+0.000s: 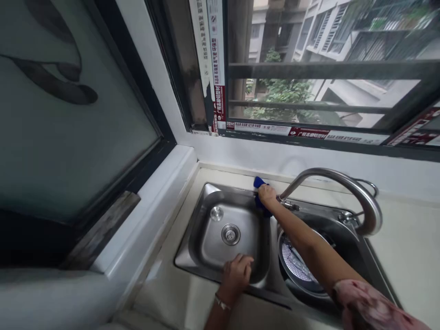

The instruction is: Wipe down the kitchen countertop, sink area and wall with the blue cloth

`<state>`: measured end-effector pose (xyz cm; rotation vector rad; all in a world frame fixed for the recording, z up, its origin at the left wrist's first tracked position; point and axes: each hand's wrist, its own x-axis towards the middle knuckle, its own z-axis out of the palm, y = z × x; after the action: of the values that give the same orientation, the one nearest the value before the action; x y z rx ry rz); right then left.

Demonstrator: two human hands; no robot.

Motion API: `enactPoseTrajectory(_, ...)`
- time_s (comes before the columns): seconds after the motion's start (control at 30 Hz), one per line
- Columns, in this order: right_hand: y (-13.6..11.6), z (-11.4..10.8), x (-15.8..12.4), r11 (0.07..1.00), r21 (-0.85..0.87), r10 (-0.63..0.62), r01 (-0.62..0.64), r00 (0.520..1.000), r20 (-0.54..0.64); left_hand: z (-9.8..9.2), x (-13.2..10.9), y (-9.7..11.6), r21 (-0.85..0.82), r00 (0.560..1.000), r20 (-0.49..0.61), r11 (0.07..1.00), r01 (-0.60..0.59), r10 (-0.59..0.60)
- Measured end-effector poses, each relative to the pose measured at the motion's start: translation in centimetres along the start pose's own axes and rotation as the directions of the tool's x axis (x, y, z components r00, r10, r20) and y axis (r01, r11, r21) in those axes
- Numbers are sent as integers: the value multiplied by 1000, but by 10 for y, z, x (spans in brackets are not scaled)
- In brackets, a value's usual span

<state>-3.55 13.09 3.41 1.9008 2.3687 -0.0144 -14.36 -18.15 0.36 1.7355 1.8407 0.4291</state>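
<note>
Two hands at steel sink (pixel 192 220). Right hand (pixel 266 195) closed over blue cloth (pixel 258 183), pressing it to back rim beside faucet (pixel 343 181) base. Left hand (pixel 237 272) curls over front rim, bracing. Cloth looks soft, light, limp, likely damp; best bunched under the palm.

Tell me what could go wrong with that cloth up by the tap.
The right hand holds the cloth on the back rim of the sink beside the tap base; knuckles could knock the tap. Its arm reaches over the strainer in the right basin and might bump it. The left hand braces on the front rim and could slip.
</note>
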Motion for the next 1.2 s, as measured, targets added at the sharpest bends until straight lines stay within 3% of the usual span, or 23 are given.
enactPoseTrajectory(0.13,5,4,19,998,-1,56,-56,998,-3,-7,32,11,89,980,180,993,71,-87)
enactPoseTrajectory(0.23,5,7,31,999,1,44,-44,999,-5,-4,51,14,71,966,252,997,38,-55)
enactPoseTrajectory(0.5,-10,5,53,997,-63,-45,48,998,46,32,75,0,-4,948,317,1000,21,-19)
enactPoseTrajectory(0.6,-32,3,64,994,-51,-96,99,994,57,32,79,4,-91,962,272,995,30,-4)
enactPoseTrajectory(0.8,-96,-3,89,978,35,-208,207,978,24,24,85,13,11,910,401,994,111,-106)
enactPoseTrajectory(1.03,-168,-9,109,936,138,-323,325,946,-37,48,77,7,17,929,360,996,83,-83)
enactPoseTrajectory(1.2,-220,-10,125,890,208,-397,406,914,-85,58,79,4,8,916,378,990,140,-132)
